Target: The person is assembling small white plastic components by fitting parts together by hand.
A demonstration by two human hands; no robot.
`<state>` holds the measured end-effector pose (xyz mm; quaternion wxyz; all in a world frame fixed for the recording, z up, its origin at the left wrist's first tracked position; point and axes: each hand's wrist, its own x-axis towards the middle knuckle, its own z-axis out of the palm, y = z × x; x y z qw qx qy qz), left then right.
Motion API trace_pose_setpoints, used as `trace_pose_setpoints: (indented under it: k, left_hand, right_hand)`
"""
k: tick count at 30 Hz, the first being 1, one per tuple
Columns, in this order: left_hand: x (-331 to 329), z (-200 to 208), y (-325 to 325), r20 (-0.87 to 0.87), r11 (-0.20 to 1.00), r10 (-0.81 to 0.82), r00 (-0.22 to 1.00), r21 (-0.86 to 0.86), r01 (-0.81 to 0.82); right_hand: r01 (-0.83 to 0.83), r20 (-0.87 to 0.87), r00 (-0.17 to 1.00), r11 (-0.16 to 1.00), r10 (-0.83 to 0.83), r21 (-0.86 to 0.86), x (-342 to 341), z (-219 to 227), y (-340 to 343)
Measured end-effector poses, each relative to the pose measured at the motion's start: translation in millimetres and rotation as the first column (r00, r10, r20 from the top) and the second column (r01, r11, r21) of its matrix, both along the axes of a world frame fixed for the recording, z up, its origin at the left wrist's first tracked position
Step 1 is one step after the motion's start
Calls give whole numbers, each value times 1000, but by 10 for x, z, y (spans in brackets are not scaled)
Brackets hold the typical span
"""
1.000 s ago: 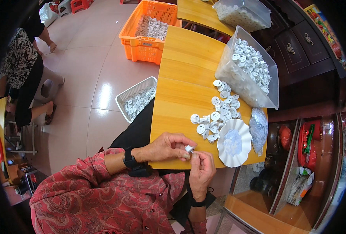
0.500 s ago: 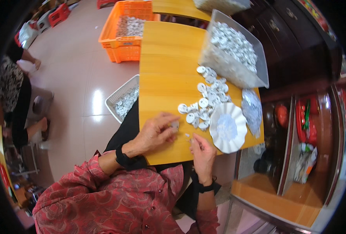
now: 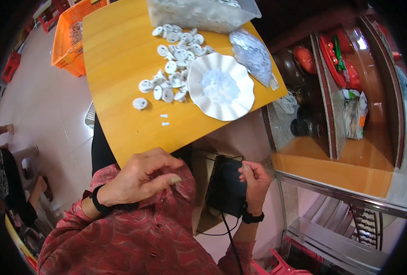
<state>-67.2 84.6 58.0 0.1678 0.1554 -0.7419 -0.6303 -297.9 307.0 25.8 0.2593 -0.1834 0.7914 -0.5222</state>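
Observation:
My left hand [image 3: 143,178] hovers over my lap by the table's near edge, thumb apart from the fingers, with nothing visible in it. Off the table's near right side, my right hand [image 3: 257,179] has its fingers curled and thumb pressed in; anything between them is too small to make out. On the table lie a lone white round disc [image 3: 140,103] and two small white pegs [image 3: 165,119]. Behind them spreads a pile of white stemmed discs [image 3: 171,67]. A white wavy-rimmed dish [image 3: 242,101] holds small pale pieces.
A clear bag of pale pieces [image 3: 250,56] lies beside the dish, with a translucent bin [image 3: 199,17] behind. An orange crate [image 3: 77,59] stands left on the floor. Near my right hand is a black box [image 3: 226,185] with cables. Shelves [image 3: 332,165] line the right.
Both hands have drawn back from the tabletop toward me, the right one past the table's edge. A lone disc now lies uncovered left of the pile. The whole view has shifted.

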Motion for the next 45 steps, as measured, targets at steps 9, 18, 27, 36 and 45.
trace_pose_setpoints:
  k: [9,18,27,36,45]
  left_hand:
    - [-435,-313,281,89,943,-294,952,-132,304]
    - [-264,-205,-5,198,889,19,980,445,-107]
    - [27,-83,-435,125,808,442,888,375,-455]
    - [244,-156,-613,98,726,528,843,463,-509]
    - [224,-199,-724,145,676,559,816,490,-550]
  right_hand:
    - [-301,61,944,772,324,559,547,-1392,950]
    - [345,590,743,936,-317,69,843,-1992,1308]
    - [-106,31,994,904,102,414,1232,-2885,1394]
    - [56,-225,972,855,72,515,1191,-2579,1297]
    - [70,-413,876,781,250,621,1004,-2586,1718]
